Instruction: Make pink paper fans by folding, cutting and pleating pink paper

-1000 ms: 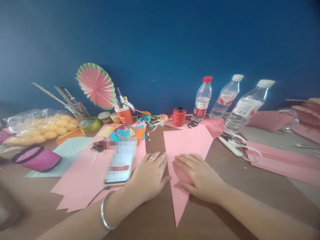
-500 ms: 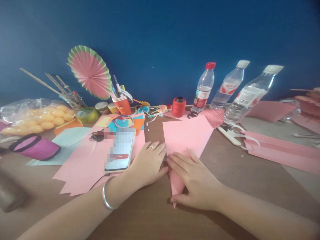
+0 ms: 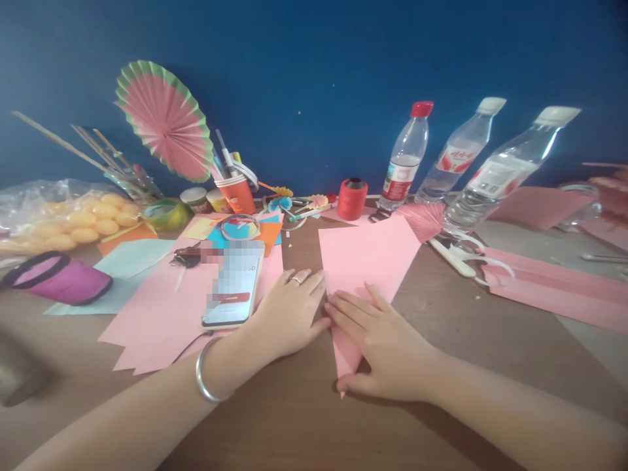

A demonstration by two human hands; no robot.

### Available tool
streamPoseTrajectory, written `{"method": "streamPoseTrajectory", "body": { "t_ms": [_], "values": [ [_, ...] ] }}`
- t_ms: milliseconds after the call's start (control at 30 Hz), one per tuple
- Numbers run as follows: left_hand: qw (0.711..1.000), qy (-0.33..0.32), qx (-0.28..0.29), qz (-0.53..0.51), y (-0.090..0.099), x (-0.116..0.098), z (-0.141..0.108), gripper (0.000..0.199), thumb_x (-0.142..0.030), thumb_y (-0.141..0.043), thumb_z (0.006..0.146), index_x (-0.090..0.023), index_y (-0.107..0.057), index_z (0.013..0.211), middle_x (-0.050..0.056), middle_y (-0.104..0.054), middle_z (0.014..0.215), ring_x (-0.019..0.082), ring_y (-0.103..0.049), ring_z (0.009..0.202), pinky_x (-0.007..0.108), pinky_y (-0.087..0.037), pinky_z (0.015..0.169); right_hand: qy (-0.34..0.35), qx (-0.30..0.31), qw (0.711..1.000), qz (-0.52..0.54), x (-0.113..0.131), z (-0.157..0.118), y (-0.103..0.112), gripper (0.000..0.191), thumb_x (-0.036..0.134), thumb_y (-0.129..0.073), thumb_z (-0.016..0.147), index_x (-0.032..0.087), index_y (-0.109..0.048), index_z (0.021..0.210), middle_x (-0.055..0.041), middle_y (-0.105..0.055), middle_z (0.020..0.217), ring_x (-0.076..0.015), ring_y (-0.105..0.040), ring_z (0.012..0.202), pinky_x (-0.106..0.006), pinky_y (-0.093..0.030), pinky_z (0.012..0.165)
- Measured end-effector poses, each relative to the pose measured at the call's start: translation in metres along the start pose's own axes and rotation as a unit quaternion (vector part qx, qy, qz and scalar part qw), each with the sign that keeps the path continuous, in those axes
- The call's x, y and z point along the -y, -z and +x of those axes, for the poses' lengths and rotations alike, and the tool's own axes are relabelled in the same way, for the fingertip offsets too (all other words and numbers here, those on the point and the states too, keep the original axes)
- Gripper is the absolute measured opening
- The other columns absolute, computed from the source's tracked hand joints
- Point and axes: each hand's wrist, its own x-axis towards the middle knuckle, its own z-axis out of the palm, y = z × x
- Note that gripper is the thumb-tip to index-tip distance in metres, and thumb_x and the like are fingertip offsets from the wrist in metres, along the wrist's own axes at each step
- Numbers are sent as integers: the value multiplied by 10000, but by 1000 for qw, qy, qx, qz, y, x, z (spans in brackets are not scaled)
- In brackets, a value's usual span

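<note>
Folded pink sheet (image 3: 366, 252), tapering to a point, lying near the middle of the desk (image 3: 279, 425), its tip toward the near edge, which is out of frame. The right hand (image 3: 387, 347) lies palm down across the narrow half, hiding much of it; its fingers (image 3: 350, 311) are extended and clasp nothing, with the thumb beside the tip. The left hand (image 3: 292, 314) rests just beside the sheet's left side, fingers straight and free of any grip; whether its fingertips touch the paper cannot be told. Beyond the left wrist, a phone (image 3: 238, 291) lies on pink paper (image 3: 154, 320), its screen partly masked by pixelated blocks. Toward the far edge stand a red spool (image 3: 352, 199) and three bottles (image 3: 405, 167); a pleated pink piece (image 3: 422, 221) meets the sheet's far right corner, the overlap being unclear. At far left, an orange cup (image 3: 238, 195) holds pens near a round pleated fan (image 3: 164, 131). Toward the left edge, a bag of yellow ovals (image 3: 93, 219) is cut off by the frame, as is a blurred dark object (image 3: 19, 373), too indistinct to identify.
</note>
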Motion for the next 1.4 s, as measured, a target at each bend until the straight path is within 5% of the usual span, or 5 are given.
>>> {"method": "streamPoseTrajectory", "body": {
  "t_ms": [300,500,933,1167,1400],
  "values": [
    [1000,-1,-6,-3,-3,1,0,465,-373,-489,865,-101,-516,1241,120,-507,1340,302,-466,1178,454,-336,988,17,-12,1000,1,-1,5,1,1006,724,-528,694,52,-312,1412,-189,-375,1425,-322,-289,1334,-570,26,1106],
    [1000,0,-3,-16,-3,0,1,643,-515,-519,818,-65,-474,1275,145,-514,1330,321,-470,1176,464,-328,986,17,-14,1000,-9,1,6,2,1009,717,-526,700,33,-308,1409,-196,-371,1425,-315,-281,1337,-535,68,1106],
    [1000,4,3,-25,0,-1,2,564,-419,-536,784,-76,-513,1232,135,-527,1313,305,-487,1146,449,-341,973,54,-61,996,-39,7,3,-1,1038,783,-433,701,25,-315,1400,-222,-347,1430,-360,-285,1325,-603,119,1060],
    [1000,6,2,-25,1,-1,2,585,-451,-541,800,-79,-491,1249,136,-524,1317,307,-486,1153,449,-348,969,86,-148,985,-20,-4,-1,4,384,409,-518,862,120,-634,1088,-107,-630,1174,-240,-499,1161,-427,-220,1095],
    [1000,3,3,-26,-5,3,0,784,-681,-411,821,-56,-460,1292,161,-508,1331,337,-467,1173,475,-337,975,-2,-78,996,-40,-5,2,0,733,542,-549,782,30,-465,1299,-173,-504,1327,-293,-404,1258,-514,-74,1125]
  ]
}}
